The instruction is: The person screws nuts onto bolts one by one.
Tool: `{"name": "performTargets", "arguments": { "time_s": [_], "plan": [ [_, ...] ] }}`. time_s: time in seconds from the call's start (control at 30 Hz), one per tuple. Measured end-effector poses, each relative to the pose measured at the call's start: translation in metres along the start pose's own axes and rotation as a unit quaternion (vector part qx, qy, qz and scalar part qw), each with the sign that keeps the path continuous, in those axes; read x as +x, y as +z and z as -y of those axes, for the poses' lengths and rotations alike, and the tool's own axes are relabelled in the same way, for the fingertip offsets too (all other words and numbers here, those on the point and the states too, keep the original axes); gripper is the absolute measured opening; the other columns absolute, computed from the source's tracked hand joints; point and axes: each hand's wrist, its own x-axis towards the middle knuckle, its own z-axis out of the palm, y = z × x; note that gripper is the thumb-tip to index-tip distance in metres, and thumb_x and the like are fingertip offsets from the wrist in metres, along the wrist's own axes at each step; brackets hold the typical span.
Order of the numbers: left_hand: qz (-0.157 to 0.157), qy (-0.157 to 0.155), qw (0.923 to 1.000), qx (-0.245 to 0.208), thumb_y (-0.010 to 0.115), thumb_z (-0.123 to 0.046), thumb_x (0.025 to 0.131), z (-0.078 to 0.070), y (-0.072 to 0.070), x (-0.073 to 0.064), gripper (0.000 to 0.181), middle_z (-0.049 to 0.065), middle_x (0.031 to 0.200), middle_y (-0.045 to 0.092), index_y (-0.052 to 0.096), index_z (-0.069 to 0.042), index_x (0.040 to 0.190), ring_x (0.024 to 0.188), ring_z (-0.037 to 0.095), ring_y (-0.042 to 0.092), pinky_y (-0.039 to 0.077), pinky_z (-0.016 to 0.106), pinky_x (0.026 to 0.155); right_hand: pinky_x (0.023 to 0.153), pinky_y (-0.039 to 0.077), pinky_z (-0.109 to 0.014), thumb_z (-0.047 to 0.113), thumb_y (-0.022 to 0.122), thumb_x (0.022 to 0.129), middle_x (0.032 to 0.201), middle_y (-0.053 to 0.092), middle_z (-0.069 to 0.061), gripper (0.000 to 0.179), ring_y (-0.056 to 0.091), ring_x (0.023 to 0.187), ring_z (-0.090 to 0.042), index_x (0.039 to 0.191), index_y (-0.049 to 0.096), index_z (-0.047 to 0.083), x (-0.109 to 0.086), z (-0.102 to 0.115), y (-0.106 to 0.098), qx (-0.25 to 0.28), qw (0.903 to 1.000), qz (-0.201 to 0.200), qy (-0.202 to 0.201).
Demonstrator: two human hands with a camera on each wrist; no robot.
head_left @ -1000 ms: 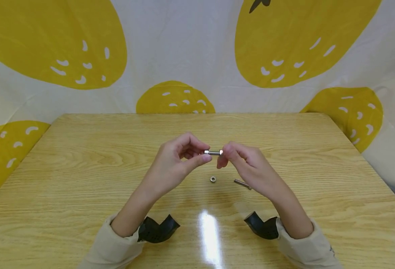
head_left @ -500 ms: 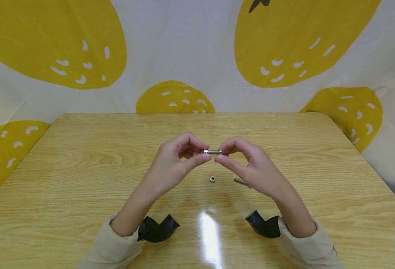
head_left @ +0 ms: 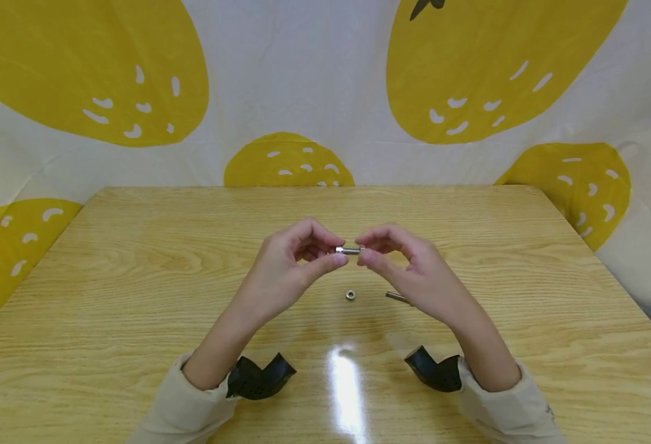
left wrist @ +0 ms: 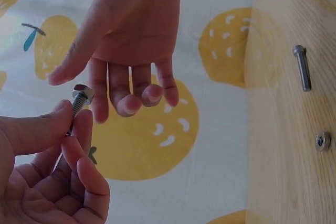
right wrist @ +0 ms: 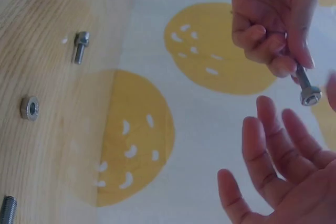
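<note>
Though obscure overhead, wrist-clear nut [right wrist: 310, 96] on bolt [right wrist: 303, 76]

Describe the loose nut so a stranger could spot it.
Over the wooden table, the left hand pinches a bolt. Nearer the person, left of the bare bolt, lies the loose nut, its hole empty, unlike the nut on the pinched bolt.
</note>
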Motion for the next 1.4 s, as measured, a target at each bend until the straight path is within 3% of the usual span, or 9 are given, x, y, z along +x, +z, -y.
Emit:
{"name": "performTargets", "arguments": {
  "time_s": [0.1, 0.23, 0.4, 0.6, 0.67, 0.8, 0.87, 1.03, 1.4],
  "plan": [
    [-0.001, 0.002, 1.0000, 0.005, 0.070, -0.010, 0.083, 0.0007, -0.0003, -0.0001, 0.016, 0.006, 0.087, 0.065, 0.062, -0.005, 0.096, 0.072, 0.016, 0.058, 0.048, 0.024, 0.063, 0.085, 0.046, -0.028, 0.016, 0.064, 0.088, 0.098, 0.061, -0.001, 0.024, 0.057, 0.091, -0.013, 0.110, 0.057, 0.009, -0.0009, 0.0011, -0.0011, 0.008, 0.9996, -0.006, -0.028],
    [-0.002, 0.000, 1.0000, 0.003, 0.070, -0.011, 0.083, 0.0009, -0.0003, -0.0001, 0.016, 0.006, 0.087, 0.064, 0.062, -0.005, 0.096, 0.072, 0.016, 0.057, 0.048, 0.024, 0.063, 0.088, 0.043, -0.027, 0.011, 0.064, 0.088, 0.095, 0.061, -0.001, 0.018, 0.055, 0.091, -0.013, 0.104, 0.058, 0.007, -0.0013, 0.0008, -0.0007, 0.013, 0.9988, -0.008, -0.046],
    [0.001, -0.003, 1.0000, -0.001, 0.070, -0.012, 0.083, 0.0007, -0.0001, -0.0006, 0.016, 0.005, 0.086, 0.064, 0.063, -0.007, 0.096, 0.071, 0.017, 0.057, 0.048, 0.024, 0.062, 0.092, 0.042, -0.039, 0.018, 0.058, 0.093, 0.092, 0.064, -0.001, 0.009, 0.057, 0.091, -0.012, 0.097, 0.061, 0.010, -0.0011, 0.0002, 0.0008, 0.014, 0.9996, -0.001, -0.023],
    [0.002, -0.005, 1.0000, -0.003, 0.070, -0.012, 0.083, 0.0001, 0.0004, -0.0005, 0.015, 0.005, 0.085, 0.064, 0.063, -0.007, 0.096, 0.071, 0.017, 0.057, 0.048, 0.024, 0.062, 0.090, 0.043, -0.042, 0.025, 0.043, 0.100, 0.083, 0.065, -0.002, 0.031, 0.060, 0.087, -0.015, 0.084, 0.064, 0.008, 0.0011, 0.0010, 0.0027, 0.006, 1.0000, 0.000, -0.003],
    [0.001, -0.007, 1.0000, -0.003, 0.070, -0.012, 0.083, -0.0004, 0.0003, -0.0005, 0.015, 0.005, 0.086, 0.064, 0.063, -0.007, 0.096, 0.071, 0.018, 0.057, 0.048, 0.024, 0.062, 0.087, 0.045, -0.041, 0.027, 0.042, 0.100, 0.084, 0.065, -0.003, 0.033, 0.060, 0.087, -0.015, 0.086, 0.065, 0.008, 0.0010, 0.0006, 0.0020, -0.002, 1.0000, -0.002, 0.002],
    [0.000, -0.006, 1.0000, -0.003, 0.070, -0.012, 0.083, -0.0008, -0.0006, -0.0005, 0.016, 0.006, 0.087, 0.064, 0.062, -0.005, 0.096, 0.072, 0.021, 0.058, 0.048, 0.025, 0.063, 0.084, 0.048, -0.033, 0.024, 0.053, 0.096, 0.094, 0.065, -0.001, 0.018, 0.059, 0.090, -0.013, 0.106, 0.062, 0.011, -0.0007, 0.0003, -0.0006, -0.007, 0.9999, -0.003, -0.007],
    [-0.001, -0.005, 1.0000, -0.002, 0.069, -0.011, 0.084, -0.0007, -0.0009, -0.0005, 0.016, 0.007, 0.087, 0.065, 0.062, -0.005, 0.096, 0.072, 0.021, 0.058, 0.048, 0.024, 0.063, 0.083, 0.047, -0.029, 0.018, 0.061, 0.091, 0.097, 0.064, 0.000, 0.023, 0.058, 0.091, -0.012, 0.113, 0.058, 0.012, -0.0014, 0.0005, -0.0011, -0.001, 0.9997, -0.005, -0.025],
    [-0.001, -0.007, 1.0000, -0.002, 0.069, -0.011, 0.083, -0.0010, -0.0011, -0.0003, 0.016, 0.007, 0.087, 0.065, 0.062, -0.005, 0.096, 0.071, 0.018, 0.057, 0.047, 0.024, 0.062, 0.086, 0.045, -0.027, 0.010, 0.064, 0.087, 0.095, 0.062, 0.000, 0.018, 0.056, 0.090, -0.013, 0.104, 0.059, 0.009, -0.0013, 0.0006, -0.0001, 0.014, 0.9983, -0.010, -0.056],
    [0.003, -0.009, 1.0000, -0.001, 0.070, -0.013, 0.083, -0.0010, -0.0006, -0.0004, 0.015, 0.005, 0.087, 0.065, 0.063, -0.007, 0.096, 0.072, 0.018, 0.057, 0.048, 0.025, 0.063, 0.090, 0.043, -0.042, 0.016, 0.055, 0.094, 0.091, 0.064, -0.003, 0.011, 0.058, 0.089, -0.015, 0.097, 0.060, 0.006, -0.0007, 0.0017, 0.0014, 0.012, 0.9998, -0.001, -0.014]
  ]
}}
